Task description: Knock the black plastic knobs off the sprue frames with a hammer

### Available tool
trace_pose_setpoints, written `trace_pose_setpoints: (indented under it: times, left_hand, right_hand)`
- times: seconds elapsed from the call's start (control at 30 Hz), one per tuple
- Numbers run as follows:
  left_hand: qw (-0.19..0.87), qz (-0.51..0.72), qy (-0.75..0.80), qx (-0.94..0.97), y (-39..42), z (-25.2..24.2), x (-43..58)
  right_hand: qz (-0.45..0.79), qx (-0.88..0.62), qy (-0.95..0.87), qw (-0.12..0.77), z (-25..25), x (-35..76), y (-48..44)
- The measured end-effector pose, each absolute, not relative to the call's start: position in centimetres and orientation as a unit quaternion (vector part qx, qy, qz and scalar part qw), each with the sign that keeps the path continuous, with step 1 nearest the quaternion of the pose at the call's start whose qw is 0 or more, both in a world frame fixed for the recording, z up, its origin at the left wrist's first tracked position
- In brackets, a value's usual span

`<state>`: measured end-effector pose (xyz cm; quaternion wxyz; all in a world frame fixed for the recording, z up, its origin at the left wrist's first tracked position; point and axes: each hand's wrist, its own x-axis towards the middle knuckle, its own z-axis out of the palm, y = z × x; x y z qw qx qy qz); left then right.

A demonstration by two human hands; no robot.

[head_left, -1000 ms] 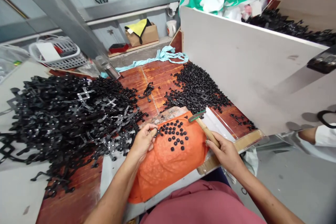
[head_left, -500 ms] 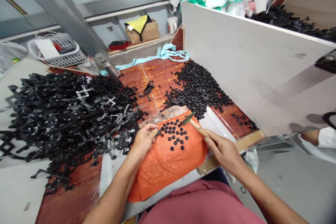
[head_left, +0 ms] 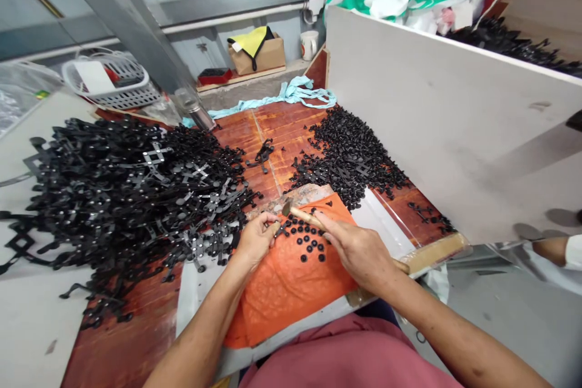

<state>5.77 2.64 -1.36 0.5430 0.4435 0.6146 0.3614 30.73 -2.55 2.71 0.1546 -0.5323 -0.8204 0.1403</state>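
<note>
Hands: right hand (head_left: pixel 359 251) grips one hammer (head_left: pixel 300 215); left hand (head_left: pixel 254 239) pinches one black piece (head_left: pixel 280 229).

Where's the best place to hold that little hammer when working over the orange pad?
Probably the bare wooden handle, from the person's right. The hammer lies slanted, head over the orange pad near the left hand, handle running back right; the right hand already wraps it there, clear of the studs.

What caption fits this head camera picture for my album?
Right hand holds a hammer over black caps on orange cloth; left hand pinches one part.
</note>
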Motion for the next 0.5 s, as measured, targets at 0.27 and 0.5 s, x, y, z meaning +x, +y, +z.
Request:
trace_pose_setpoints:
  times: [0.27, 0.5]
  left_hand:
    - [0.56, 0.353, 0.614, 0.43, 2.4, -0.6, 5.8]
    - [0.633, 0.449, 0.533, 0.336, -1.3, 2.7, 7.7]
  right_hand:
    - [0.15, -0.538, -0.822, 0.111, 3.2, 30.3, -2.1]
    - [0.342, -0.496, -0.74, 0.298, 4.3, 28.1, -1.8]
